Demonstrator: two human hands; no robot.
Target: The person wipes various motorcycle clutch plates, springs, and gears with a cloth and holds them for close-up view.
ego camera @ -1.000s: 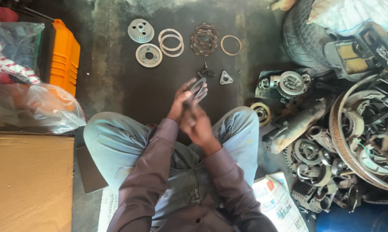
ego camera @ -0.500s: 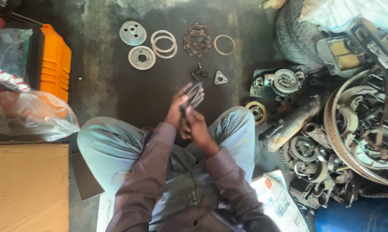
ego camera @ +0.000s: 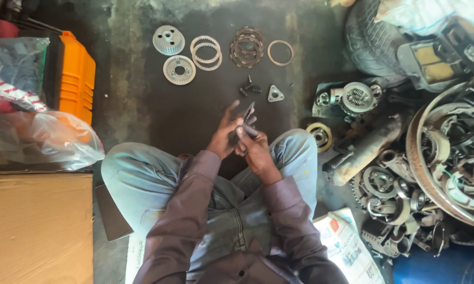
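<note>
— Held between both hands: thin grey metal plate [ego camera: 248,113], edge-on, tilted upright.
— Where?
— Just below the small dark springs [ego camera: 250,89], above the knees, off the floor.

We cannot make out the small dark part [ego camera: 248,117] pinched between our left hand [ego camera: 224,134] and right hand [ego camera: 255,150]. Beyond them, the springs [ego camera: 249,89] are too small to count. The frame's left edge cuts off the carton [ego camera: 34,226].

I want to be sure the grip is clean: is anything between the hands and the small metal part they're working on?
Nothing visible. The left hand and right hand both close directly on the small metal part, held above the dark floor; the springs lie apart, farther out.
</note>
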